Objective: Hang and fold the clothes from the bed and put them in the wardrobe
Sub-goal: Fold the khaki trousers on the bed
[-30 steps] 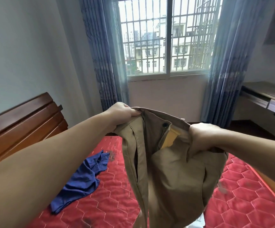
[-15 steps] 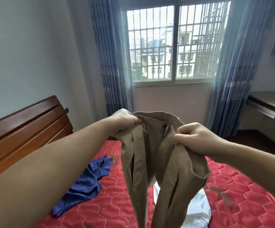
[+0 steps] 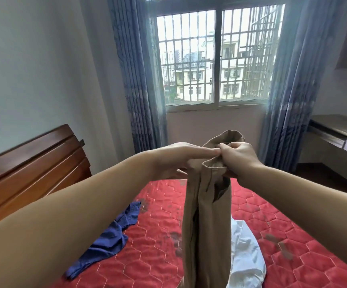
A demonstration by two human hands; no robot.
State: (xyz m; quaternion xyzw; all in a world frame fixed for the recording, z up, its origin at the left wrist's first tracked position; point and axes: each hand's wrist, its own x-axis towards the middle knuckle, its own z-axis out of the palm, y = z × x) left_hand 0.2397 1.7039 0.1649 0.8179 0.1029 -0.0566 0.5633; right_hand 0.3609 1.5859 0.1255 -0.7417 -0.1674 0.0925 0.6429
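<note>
Holding the tan trousers (image 3: 206, 215) up over the bed (image 3: 160, 235), the person has the waistband gathered at the top, and the two legs hang straight down together, out of view at the bottom edge. The right hand (image 3: 238, 157) is clenched around the bunched waistband, thumb and curled fingers pinching the cloth. The left hand (image 3: 180, 157) lies flat, its straight fingers reaching across to touch the waistband beside the right hand; it grips nothing that can be seen.

The cloth looks like a mid-weight cotton: soft and limp, light enough for one hand, not slippery, and in no way fragile. It will sag wherever it is unsupported, so the sensible hold is the stiffer waistband at both ends, or the waistband and the hems, keeping the legs lined up seam on seam for a fold or for draping over a hanger.

On the red quilted cover lie a blue garment (image 3: 106, 240) to the left and a white garment (image 3: 245, 256) just behind the hanging legs, both yet to be dealt with. The wardrobe is not in view.
</note>
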